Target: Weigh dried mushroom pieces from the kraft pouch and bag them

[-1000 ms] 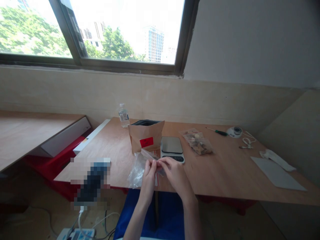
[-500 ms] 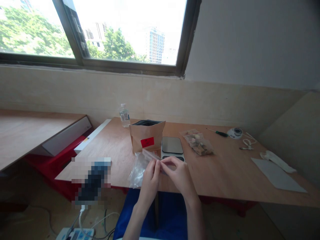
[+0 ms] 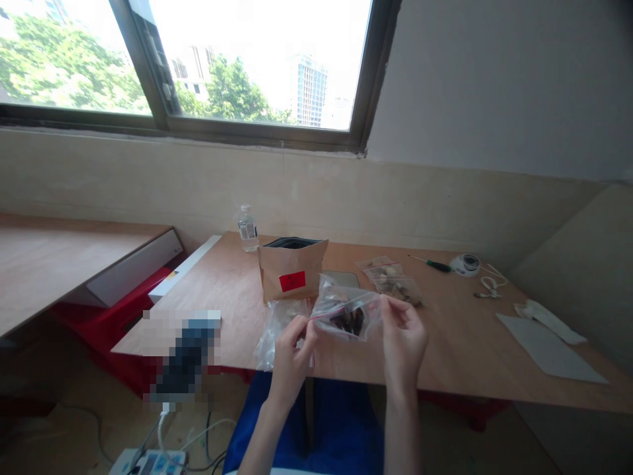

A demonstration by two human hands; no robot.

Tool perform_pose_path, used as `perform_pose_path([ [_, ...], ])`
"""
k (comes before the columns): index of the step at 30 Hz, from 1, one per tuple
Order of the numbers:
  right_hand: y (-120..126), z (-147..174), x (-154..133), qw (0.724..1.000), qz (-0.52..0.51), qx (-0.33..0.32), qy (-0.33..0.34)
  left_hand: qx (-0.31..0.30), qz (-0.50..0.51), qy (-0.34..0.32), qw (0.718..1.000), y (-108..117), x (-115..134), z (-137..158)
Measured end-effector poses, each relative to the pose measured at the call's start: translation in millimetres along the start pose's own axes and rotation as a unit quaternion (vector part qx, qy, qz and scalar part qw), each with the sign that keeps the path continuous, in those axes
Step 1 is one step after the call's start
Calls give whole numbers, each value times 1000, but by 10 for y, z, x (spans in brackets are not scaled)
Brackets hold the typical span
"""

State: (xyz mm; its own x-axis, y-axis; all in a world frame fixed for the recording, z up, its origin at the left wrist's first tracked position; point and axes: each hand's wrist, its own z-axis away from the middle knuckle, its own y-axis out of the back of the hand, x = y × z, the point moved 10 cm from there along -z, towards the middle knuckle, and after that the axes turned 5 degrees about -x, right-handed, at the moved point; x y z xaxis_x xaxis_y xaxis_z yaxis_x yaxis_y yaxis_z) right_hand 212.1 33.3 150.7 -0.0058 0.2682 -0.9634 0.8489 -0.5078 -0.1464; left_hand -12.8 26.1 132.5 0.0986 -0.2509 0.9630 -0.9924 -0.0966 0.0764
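A clear zip-lock bag (image 3: 341, 300) is stretched between my hands above the table's front part, with dark brown pieces (image 3: 350, 320) visible inside it. My left hand (image 3: 293, 346) pinches its left corner beside the red zip line. On the opposite side, my right hand (image 3: 404, 333) has the bag's upper right corner between thumb and fingers. Behind the bag, a kitchen scale (image 3: 340, 280) is mostly covered from sight. An open brown paper pouch (image 3: 291, 270) with a red label stands left of the scale. Flat clear plastic bags (image 3: 271, 333) lie by my left hand.
Filled zip-lock bags (image 3: 390, 280) lie right of the scale. Farther right are a green-handled screwdriver (image 3: 438, 265), a white dome camera (image 3: 465, 264) with its cable, and a grey sheet (image 3: 548, 349). A water bottle (image 3: 248, 231) stands at the back left.
My hands have moved apart, the right one to the right and slightly up. The zip-lock bag is now spread out between them, showing its dark contents and covering most of the scale.
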Motion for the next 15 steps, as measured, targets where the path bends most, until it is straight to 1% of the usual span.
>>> perform_pose_path([
  [2, 1, 4, -32, 999, -36, -18, -7, -27, 49, 6, 998, -66, -92, -19],
  [4, -29, 58, -88, 997, -75, -23, -11, -10, 147, 25, 989, -113, -226, -18],
  [6, -100, 121, -128, 994, -104, -28, -14, 5, 261, 59, 964, -230, -385, 12],
  [8, -204, 161, -115, 993, -109, -45, -23, -21, 353, 103, 930, -453, -504, 62],
  [10, -324, 178, -68, 992, -90, -80, -35, -47, 408, 135, 902, -635, -564, 112],
  [11, -362, 180, -60, 992, -71, -95, -32, -45, 421, 142, 895, -666, -583, 125],
  [12, -373, 179, -77, 994, -48, -101, -18, -35, 423, 143, 894, -657, -599, 128],
  [13, -365, 179, -124, 995, -22, -101, 4, -22, 414, 141, 899, -621, -614, 123],
  [15, -354, 191, -288, 992, 28, -106, 66, 17, 366, 136, 921, -471, -657, 105],
])
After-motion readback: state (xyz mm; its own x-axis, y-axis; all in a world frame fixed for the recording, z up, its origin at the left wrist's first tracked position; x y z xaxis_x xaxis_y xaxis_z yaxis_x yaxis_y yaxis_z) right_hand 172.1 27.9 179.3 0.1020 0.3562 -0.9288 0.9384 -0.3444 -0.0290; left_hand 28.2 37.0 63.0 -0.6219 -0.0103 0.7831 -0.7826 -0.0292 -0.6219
